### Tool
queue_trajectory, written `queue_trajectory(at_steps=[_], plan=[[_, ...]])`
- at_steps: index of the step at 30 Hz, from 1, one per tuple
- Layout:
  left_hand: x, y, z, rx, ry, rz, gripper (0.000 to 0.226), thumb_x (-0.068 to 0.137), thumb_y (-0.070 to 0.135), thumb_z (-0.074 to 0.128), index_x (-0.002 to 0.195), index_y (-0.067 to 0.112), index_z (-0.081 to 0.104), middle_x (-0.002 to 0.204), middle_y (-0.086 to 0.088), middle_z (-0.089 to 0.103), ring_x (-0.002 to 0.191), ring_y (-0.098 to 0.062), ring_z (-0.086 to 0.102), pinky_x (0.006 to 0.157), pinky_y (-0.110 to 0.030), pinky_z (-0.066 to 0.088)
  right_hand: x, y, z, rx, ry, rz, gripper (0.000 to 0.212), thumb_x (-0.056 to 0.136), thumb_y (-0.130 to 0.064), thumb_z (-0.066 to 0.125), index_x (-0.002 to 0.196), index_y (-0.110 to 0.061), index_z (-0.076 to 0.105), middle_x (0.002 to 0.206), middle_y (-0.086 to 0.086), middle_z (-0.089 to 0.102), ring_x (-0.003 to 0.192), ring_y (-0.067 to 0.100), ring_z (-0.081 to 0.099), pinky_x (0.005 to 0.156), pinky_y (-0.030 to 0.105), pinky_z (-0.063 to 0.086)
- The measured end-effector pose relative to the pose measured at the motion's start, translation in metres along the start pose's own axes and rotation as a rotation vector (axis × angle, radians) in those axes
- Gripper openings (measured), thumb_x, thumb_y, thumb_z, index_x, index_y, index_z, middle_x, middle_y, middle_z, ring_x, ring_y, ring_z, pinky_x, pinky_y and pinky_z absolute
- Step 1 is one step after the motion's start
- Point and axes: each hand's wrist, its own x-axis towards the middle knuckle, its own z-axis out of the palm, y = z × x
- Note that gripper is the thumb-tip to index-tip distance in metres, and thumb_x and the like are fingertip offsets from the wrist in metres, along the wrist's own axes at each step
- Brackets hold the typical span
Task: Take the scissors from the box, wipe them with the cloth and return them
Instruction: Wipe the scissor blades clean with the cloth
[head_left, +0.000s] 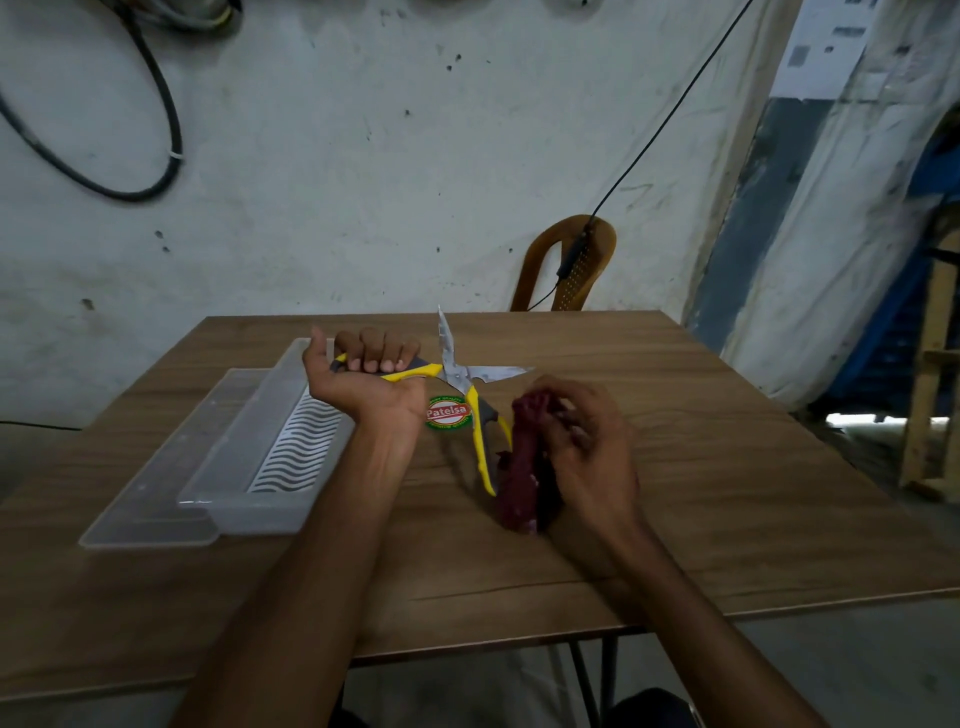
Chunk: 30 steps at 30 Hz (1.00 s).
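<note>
The scissors (457, 376) have yellow and grey handles and steel blades, and they are spread wide open above the wooden table (727, 493). My left hand (371, 376) grips one yellow handle, palm up. One blade points up and away, the other points right. The second handle hangs down towards the dark red cloth (522, 467). My right hand (587, 452) holds that bunched cloth just right of the scissors. The clear plastic box (275, 447) lies to the left with a wavy white insert inside.
The box's clear lid (156, 467) lies flat beside the box on its left. A round red and green sticker (448, 413) is on the table under the scissors. A brown plastic chair (571, 265) stands behind the table's far edge. A black cable hangs down to it.
</note>
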Motion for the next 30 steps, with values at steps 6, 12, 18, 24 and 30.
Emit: queue_trajectory(at_steps=[6, 12, 18, 24, 30], plan=[[0.003, 0.000, -0.002, 0.022, -0.019, -0.016, 0.047, 0.091, 0.039, 0.041, 0.051, 0.020, 0.025, 0.046, 0.004, 0.017, 0.042, -0.014, 0.013, 0.047, -0.025, 0.014, 0.027, -0.024, 0.001, -0.239, 0.227, -0.194, 0.041, 0.088, 0.005, 0.061, 0.123, -0.015, 0.066, 0.108, 0.001, 0.066, 0.096, 0.005, 0.062, 0.084, 0.022, 0.055], [0.007, 0.006, -0.005, 0.009, 0.003, -0.013, 0.046, 0.091, 0.038, 0.041, 0.053, 0.020, 0.024, 0.047, 0.004, 0.017, 0.042, -0.014, 0.014, 0.048, -0.024, 0.016, 0.039, -0.036, -0.014, -0.325, 0.362, -0.379, 0.037, 0.079, 0.022, 0.059, 0.105, -0.001, 0.070, 0.103, 0.010, 0.066, 0.085, -0.001, 0.055, 0.072, 0.009, 0.052], [0.001, 0.000, -0.003, 0.011, -0.026, -0.039, 0.045, 0.090, 0.038, 0.042, 0.053, 0.020, 0.025, 0.047, 0.004, 0.017, 0.044, -0.014, 0.013, 0.048, -0.026, 0.014, 0.013, -0.017, 0.022, -0.436, -0.086, -0.371, 0.045, 0.077, -0.009, 0.052, 0.119, -0.007, 0.068, 0.123, 0.013, 0.056, 0.108, 0.026, 0.060, 0.090, 0.036, 0.054], [0.003, 0.007, -0.002, 0.010, -0.047, -0.014, 0.047, 0.092, 0.039, 0.039, 0.051, 0.020, 0.025, 0.047, 0.004, 0.016, 0.043, -0.014, 0.013, 0.047, -0.025, 0.015, 0.008, -0.016, 0.028, -0.357, -0.148, -0.324, 0.036, 0.088, -0.005, 0.068, 0.123, -0.012, 0.068, 0.132, 0.000, 0.044, 0.116, 0.014, 0.056, 0.094, 0.018, 0.049], [0.003, 0.009, -0.002, -0.009, -0.093, -0.023, 0.048, 0.091, 0.039, 0.039, 0.050, 0.020, 0.025, 0.046, 0.004, 0.017, 0.044, -0.014, 0.013, 0.046, -0.025, 0.016, 0.004, -0.018, 0.033, -0.292, 0.098, -0.300, 0.058, 0.078, 0.009, 0.072, 0.131, -0.012, 0.063, 0.110, 0.004, 0.065, 0.096, 0.007, 0.061, 0.084, 0.022, 0.054]])
